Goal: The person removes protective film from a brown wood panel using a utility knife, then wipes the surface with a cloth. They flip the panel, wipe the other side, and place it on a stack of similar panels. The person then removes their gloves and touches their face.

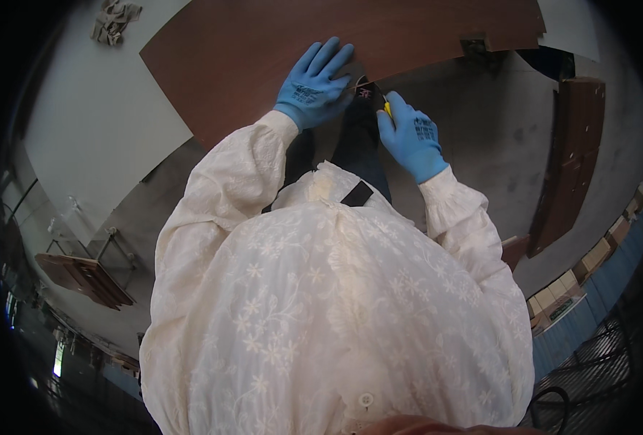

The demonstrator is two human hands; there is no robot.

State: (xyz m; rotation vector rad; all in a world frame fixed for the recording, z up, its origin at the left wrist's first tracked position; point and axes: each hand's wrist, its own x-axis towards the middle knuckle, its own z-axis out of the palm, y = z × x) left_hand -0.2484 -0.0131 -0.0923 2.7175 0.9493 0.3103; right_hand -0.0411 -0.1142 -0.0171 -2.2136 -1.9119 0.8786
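My left hand (312, 88), in a blue glove, lies with fingers stretched and spread on a reddish-brown sheet (263, 65), close to its near edge. My right hand (414, 138), gloved the same way, is closed around a slim yellow-handled knife (387, 108). Its thin tip points toward the sheet's edge, and most of the handle is hidden in the fingers. By that edge, between my hands, a narrow pale strip (359, 80) curls outward; whether the knife touches it I cannot tell. A dark patch with pinkish marks (365, 92) shows just below.
A large pale board (97, 109) extends on the left, with a crumpled cloth (113, 22) at its far end. Brown panels (571, 159) stand at the right. More brown pieces (86, 279) rest on a metal stand at the lower left. Boxes (596, 255) line the right side.
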